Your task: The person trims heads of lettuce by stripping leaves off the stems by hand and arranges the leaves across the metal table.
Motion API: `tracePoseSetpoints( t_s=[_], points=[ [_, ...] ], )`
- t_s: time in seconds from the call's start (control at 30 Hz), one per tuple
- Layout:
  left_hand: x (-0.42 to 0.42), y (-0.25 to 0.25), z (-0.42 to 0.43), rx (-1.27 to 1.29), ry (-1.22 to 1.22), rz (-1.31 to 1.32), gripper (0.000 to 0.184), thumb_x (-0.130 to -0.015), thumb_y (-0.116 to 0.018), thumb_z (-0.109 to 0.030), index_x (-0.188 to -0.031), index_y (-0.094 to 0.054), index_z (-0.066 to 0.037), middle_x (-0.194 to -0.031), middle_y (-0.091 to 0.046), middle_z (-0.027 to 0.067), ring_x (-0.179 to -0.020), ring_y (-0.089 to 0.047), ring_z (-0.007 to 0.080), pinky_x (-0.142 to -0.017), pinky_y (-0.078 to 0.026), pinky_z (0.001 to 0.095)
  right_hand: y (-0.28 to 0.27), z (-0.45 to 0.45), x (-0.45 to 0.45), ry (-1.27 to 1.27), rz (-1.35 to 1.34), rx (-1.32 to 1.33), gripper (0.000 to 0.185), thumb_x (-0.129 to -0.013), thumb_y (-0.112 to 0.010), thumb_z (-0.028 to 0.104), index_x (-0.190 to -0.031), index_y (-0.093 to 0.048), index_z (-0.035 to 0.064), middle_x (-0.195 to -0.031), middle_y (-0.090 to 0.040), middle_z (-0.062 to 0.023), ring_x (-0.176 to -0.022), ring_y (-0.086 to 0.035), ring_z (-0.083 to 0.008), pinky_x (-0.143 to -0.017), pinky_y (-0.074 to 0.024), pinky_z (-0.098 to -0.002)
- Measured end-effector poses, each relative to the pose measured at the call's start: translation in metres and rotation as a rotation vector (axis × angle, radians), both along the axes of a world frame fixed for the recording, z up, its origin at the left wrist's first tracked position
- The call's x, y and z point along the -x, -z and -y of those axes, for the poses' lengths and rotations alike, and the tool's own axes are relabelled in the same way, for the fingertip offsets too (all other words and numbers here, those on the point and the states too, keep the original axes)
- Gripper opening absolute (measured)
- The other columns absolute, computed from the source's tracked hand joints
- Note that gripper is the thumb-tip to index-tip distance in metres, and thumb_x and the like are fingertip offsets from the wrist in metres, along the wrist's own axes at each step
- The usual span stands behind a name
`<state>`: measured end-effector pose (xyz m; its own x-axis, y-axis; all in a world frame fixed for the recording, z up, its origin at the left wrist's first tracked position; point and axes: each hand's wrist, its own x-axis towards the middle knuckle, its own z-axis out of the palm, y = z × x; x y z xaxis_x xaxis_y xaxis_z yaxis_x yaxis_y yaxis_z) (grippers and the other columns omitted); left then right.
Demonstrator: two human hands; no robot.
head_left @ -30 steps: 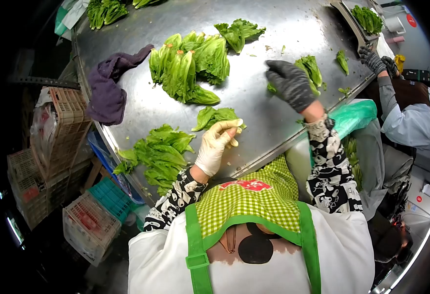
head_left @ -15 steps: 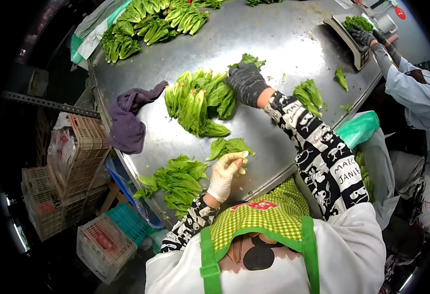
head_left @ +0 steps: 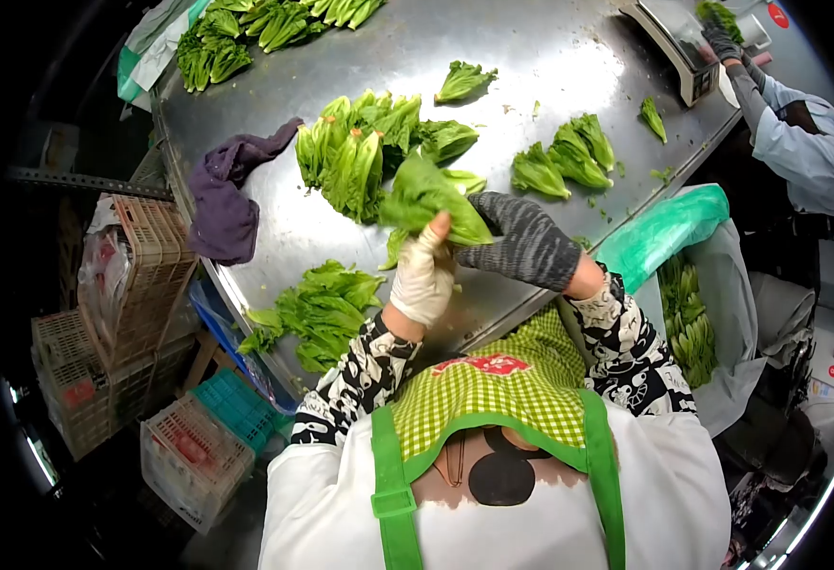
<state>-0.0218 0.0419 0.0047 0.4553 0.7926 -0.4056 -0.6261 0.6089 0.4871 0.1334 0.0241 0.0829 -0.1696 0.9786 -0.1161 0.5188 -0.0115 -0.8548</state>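
A head of lettuce (head_left: 431, 201) is held above the metal table, its leaves pointing up and left. My left hand (head_left: 422, 275), in a whitish glove with a bare thumb tip, is closed on its lower side. My right hand (head_left: 521, 242), in a dark grey knit glove, is against its right side; its fingertips are partly hidden. Just beyond lies a lettuce pile (head_left: 355, 157). Loose leaves (head_left: 317, 313) lie left of my left hand. Several small lettuces (head_left: 574, 157) rest on the table to the right.
A purple cloth (head_left: 227, 195) lies at the metal table's (head_left: 531, 57) left edge. Crates (head_left: 146, 275) stand left, and an open bag of lettuce (head_left: 688, 323) right. At the far right a co-worker (head_left: 802, 142) holds greens over a scale (head_left: 678, 52).
My right hand has come back from the far pile to my left hand, and a lettuce is now between them. More small lettuces lie on the right. The co-worker has lifted greens off the scale.
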Motion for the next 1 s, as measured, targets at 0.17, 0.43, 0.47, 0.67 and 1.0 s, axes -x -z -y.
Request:
tracePoseSetpoints(
  t_s=[0.17,0.43,0.47,0.67,1.0],
  points=[
    [0.009,-0.004,-0.005,0.130,0.105,0.291,0.039,-0.088,-0.066,-0.027,-0.117,-0.054,-0.003,-0.103,-0.063,0.0094,-0.089,-0.062,0.0196,-0.064,-0.052,0.0280,0.003,0.032,-0.018,0.255,-0.659,0.270,0.039,-0.091,-0.059,0.018,-0.123,-0.054,-0.0042,-0.099,-0.068,-0.0108,-0.082,-0.066,-0.0166,-0.075,-0.0536,-0.0263],
    [0.006,-0.012,0.011,0.072,0.046,0.089,0.029,-0.087,-0.068,-0.019,-0.111,-0.058,-0.006,-0.095,-0.065,0.0053,-0.082,-0.062,0.0159,-0.058,-0.049,0.0257,0.007,0.045,0.005,0.266,-0.095,0.043,0.016,-0.090,-0.059,0.011,-0.098,-0.066,-0.0006,-0.084,-0.066,-0.0107,-0.077,-0.064,-0.0175,-0.069,-0.0497,-0.0309],
    [0.007,-0.009,0.012,0.021,0.057,0.036,0.027,-0.087,-0.068,-0.018,-0.110,-0.059,-0.007,-0.095,-0.065,0.0048,-0.081,-0.061,0.0150,-0.057,-0.049,0.0255,0.018,0.047,0.004,0.226,0.043,-0.097,0.015,-0.089,-0.059,0.011,-0.097,-0.066,-0.0004,-0.085,-0.066,-0.0116,-0.077,-0.064,-0.0197,-0.069,-0.0496,-0.0318],
    [0.003,-0.010,0.028,-0.068,-0.018,-0.309,0.019,-0.083,-0.072,-0.017,-0.096,-0.064,-0.005,-0.080,-0.064,0.0008,-0.060,-0.055,0.0075,-0.048,-0.042,0.0193,0.053,0.050,0.016,0.392,0.217,-0.262,0.016,-0.090,-0.055,0.010,-0.097,-0.065,-0.0001,-0.087,-0.063,-0.0148,-0.079,-0.061,-0.0296,-0.071,-0.0490,-0.0367],
    [0.016,-0.013,0.017,-0.009,-0.158,-0.287,0.021,-0.082,-0.074,-0.020,-0.091,-0.064,-0.004,-0.074,-0.062,0.0007,-0.050,-0.051,0.0062,-0.040,-0.036,0.0179,0.068,0.059,-0.008,0.487,-0.161,0.066,0.024,-0.089,-0.062,0.014,-0.108,-0.060,-0.0005,-0.083,-0.063,-0.0080,-0.069,-0.059,-0.0143,-0.068,-0.0505,-0.0275]
  ],
)
